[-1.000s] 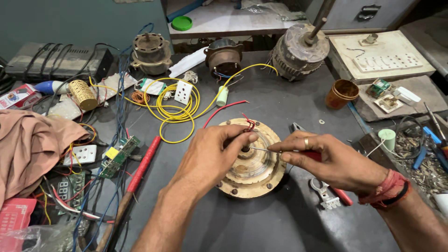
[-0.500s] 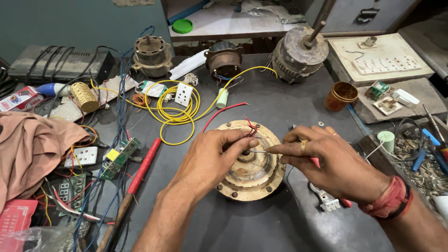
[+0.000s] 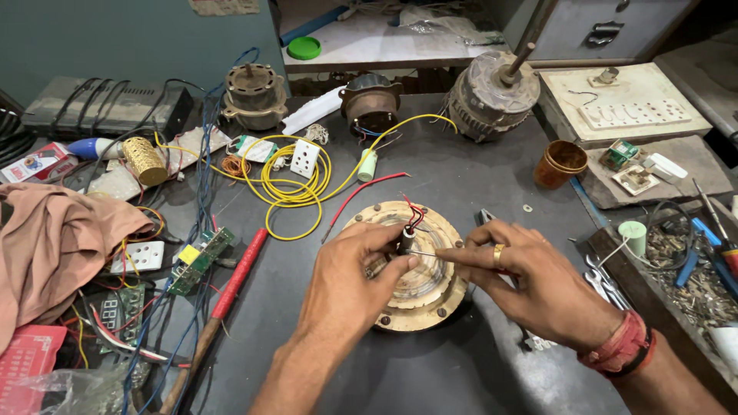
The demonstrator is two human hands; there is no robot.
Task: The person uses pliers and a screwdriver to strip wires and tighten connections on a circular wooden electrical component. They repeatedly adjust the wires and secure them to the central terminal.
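Observation:
A round cream-coloured motor part (image 3: 430, 296) lies flat on the dark workbench, with red and black wires rising from its centre shaft. My left hand (image 3: 350, 284) rests on it and pinches the shaft between thumb and fingers. My right hand (image 3: 538, 280), with a ring on one finger and a red band at the wrist, holds a thin metal pin (image 3: 424, 253) whose tip touches the shaft from the right.
Yellow wire coil (image 3: 296, 184), white socket (image 3: 305, 158) and a red-handled tool (image 3: 231, 288) lie left of the part. Three motors (image 3: 492, 96) stand at the back. A brown cup (image 3: 561, 163), pliers and a parts tray (image 3: 684, 269) are on the right; cloth (image 3: 54, 246) and circuit boards on the left.
Both hands stay at the shaft with only small finger shifts. The view has tilted a little, so the hands and part sit slightly lower in it.

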